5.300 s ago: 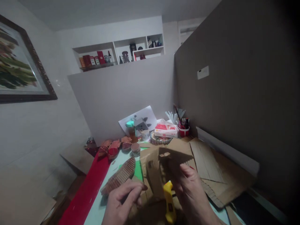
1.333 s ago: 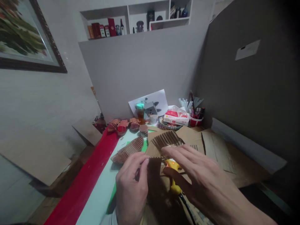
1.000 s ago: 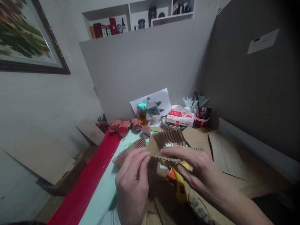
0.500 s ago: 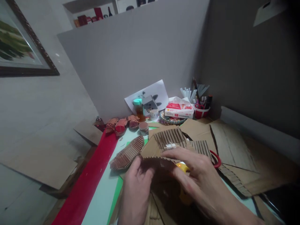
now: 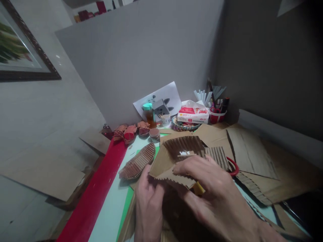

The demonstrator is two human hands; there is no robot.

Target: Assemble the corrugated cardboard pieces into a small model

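Observation:
Both my hands hold a folded corrugated cardboard piece (image 5: 174, 158) with ribbed inner faces, low over the table. My left hand (image 5: 148, 205) grips its lower left edge from beneath, fingers closed. My right hand (image 5: 209, 191) lies across its front flap, fingers curled over the edge. A yellow glue gun (image 5: 199, 189) shows only as a small tip under my right fingers. A boat-shaped corrugated piece (image 5: 137, 165) lies on the table just left of my hands.
Cardboard sheets (image 5: 242, 151) cover the right side of the table, with red-handled scissors (image 5: 233, 166) among them. At the back stand a red cup of pens (image 5: 217, 116), a tissue pack (image 5: 193, 116), a jar (image 5: 148, 114) and small red models (image 5: 130, 132). Grey partitions enclose the table.
The view has tilted down from the shelves toward the table. My hands have turned the cardboard piece so its ribbed inside faces up, and the glue gun is now mostly hidden under my right hand.

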